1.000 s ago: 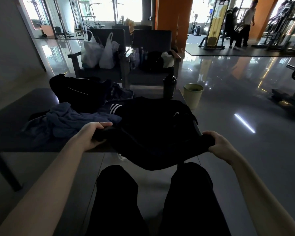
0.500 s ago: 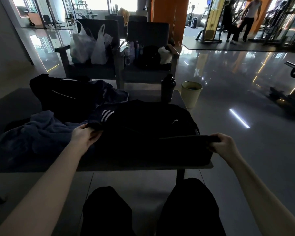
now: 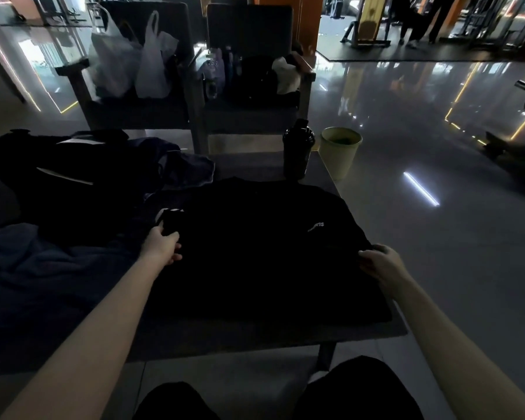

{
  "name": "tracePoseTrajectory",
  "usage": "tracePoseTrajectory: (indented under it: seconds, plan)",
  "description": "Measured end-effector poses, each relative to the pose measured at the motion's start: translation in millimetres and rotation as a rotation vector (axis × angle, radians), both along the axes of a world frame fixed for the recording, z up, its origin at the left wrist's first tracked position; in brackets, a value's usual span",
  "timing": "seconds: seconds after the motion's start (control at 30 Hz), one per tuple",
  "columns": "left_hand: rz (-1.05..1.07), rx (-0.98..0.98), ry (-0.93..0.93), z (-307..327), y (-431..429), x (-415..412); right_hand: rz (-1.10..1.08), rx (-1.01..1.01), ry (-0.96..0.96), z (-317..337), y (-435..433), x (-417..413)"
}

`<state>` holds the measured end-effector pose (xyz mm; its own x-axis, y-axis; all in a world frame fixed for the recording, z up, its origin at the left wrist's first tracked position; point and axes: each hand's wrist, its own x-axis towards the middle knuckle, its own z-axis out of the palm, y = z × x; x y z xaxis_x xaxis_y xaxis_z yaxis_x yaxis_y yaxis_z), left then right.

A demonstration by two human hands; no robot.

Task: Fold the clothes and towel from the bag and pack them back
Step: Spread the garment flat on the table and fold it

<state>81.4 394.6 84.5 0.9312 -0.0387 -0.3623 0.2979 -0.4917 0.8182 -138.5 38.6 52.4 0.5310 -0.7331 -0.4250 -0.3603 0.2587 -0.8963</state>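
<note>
Cloth of the black T-shirt (image 3: 255, 253) is now laid wholly on the desk (image 3: 255, 338), where a second ago its lower part was hung over the near edge. A first fold is judged made. Its left edge is pinched by the left hand (image 3: 161, 248), its right edge by the right hand (image 3: 379, 263). The blue towel (image 3: 28, 262) and black bag (image 3: 58, 177) are seen further left. Fold lines are lost in darkness; a striped garment (image 3: 170, 212) is half hidden.

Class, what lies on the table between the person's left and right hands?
In the head view, the black shirt fills the stretch from left hand to right hand, spread on the table; each hand grips an edge.
</note>
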Motion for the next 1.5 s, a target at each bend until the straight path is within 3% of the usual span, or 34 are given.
tracePoseTrajectory:
  seconds: [0.17,0.27,0.33,0.4,0.53,0.73,0.83,1.07,1.3,1.5]
  plan:
    - [-0.041,0.252,-0.249,-24.4,11.6,-32.5,0.112,-0.53,0.297,-10.6,15.0,-24.2]
    - [0.012,0.463,-0.343,-32.8,24.7,-55.6,0.201,-0.613,0.493,-12.8,35.1,-44.0]
    - [0.025,0.582,-0.25,-37.7,31.5,-68.7,0.223,-0.632,0.594,-15.6,51.2,-57.5]
    - [0.059,0.54,-0.096,-42.6,37.6,-77.8,0.212,-0.657,0.633,-17.6,66.6,-69.3]
    - [0.051,0.133,-0.062,-40.2,43.0,-94.5,0.185,-0.731,0.589,-22.6,81.6,-85.8]
    - [0.053,-0.191,-0.17,-21.7,46.8,-108.4,0.04,-0.823,0.3,-11.5,72.5,-90.6]
    - [0.079,-0.287,-0.185,-16.7,51.4,-105.6,-0.031,-0.801,0.251,-5.9,56.0,-87.6]
    - [-0.018,-0.149,-0.205,-13.9,52.2,-103.4,-0.145,-0.656,0.191,-1.4,37.2,-91.6]
    - [0.081,-0.155,-0.125,-17.4,56.2,-106.6,-0.164,-0.511,0.164,-20.0,31.2,-104.0]
    - [-0.056,0.351,-0.16,-28.2,74.2,-100.5,0.049,-0.574,0.36,-24.1,28.9,-107.8]
